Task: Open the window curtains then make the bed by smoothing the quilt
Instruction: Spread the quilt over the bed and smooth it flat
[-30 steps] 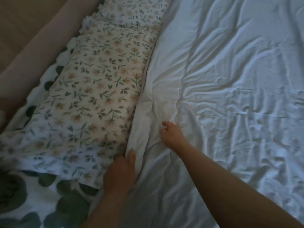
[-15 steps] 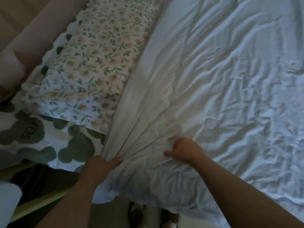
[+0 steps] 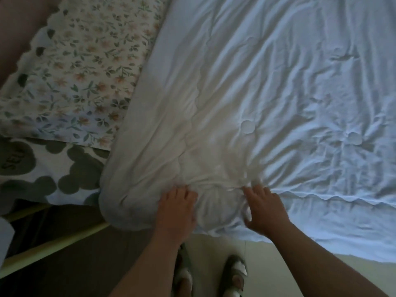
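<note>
A white, wrinkled quilt covers most of the bed and hangs over the near edge. My left hand lies on its near corner with fingers pressed into the bunched fabric. My right hand is close beside it, fingers curled into a fold of the quilt at the bed's edge. Creases radiate from the spot between both hands. No window or curtain is in view.
A floral pillow lies at the left beside the quilt, on a sheet with dark green mouse-head shapes. A pale bed frame rail runs below it. My slippered feet stand on the light floor.
Both hands have drawn back toward me, from near the pillow to the bed's near edge, pulling the quilt corner along. The view has shifted back, so my feet and the floor show.
</note>
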Tool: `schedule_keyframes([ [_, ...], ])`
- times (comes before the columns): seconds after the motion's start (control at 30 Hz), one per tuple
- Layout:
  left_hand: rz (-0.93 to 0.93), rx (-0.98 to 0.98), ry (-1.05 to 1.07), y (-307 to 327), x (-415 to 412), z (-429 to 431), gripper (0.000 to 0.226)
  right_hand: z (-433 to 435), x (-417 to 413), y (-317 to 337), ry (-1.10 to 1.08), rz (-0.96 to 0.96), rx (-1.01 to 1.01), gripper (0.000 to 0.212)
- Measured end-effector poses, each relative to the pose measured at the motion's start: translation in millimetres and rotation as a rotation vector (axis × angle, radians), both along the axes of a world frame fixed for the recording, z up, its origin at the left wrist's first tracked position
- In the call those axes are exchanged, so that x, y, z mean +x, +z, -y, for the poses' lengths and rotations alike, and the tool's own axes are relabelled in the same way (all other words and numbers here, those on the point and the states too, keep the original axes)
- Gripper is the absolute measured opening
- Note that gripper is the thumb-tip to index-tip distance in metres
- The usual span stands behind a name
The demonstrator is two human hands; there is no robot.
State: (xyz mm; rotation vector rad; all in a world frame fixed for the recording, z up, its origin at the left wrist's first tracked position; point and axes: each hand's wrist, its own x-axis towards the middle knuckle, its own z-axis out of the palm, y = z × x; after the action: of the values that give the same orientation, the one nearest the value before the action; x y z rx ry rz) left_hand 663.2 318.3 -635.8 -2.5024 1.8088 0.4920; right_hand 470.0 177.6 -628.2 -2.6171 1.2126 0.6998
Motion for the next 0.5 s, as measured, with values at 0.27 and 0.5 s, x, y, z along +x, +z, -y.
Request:
schedule_keyframes([
  [0.27, 0.047, 0.069, -0.118, -20, -15, 13, 0.035, 3, -56, -15, 0.032, -0.051, 0.103, 0.028],
  [0.5, 0.070, 0.057, 0.029, 0, -73, 29, 0.037, 24, -122, -14, -0.156, 0.335, 0.099, 0.019],
])
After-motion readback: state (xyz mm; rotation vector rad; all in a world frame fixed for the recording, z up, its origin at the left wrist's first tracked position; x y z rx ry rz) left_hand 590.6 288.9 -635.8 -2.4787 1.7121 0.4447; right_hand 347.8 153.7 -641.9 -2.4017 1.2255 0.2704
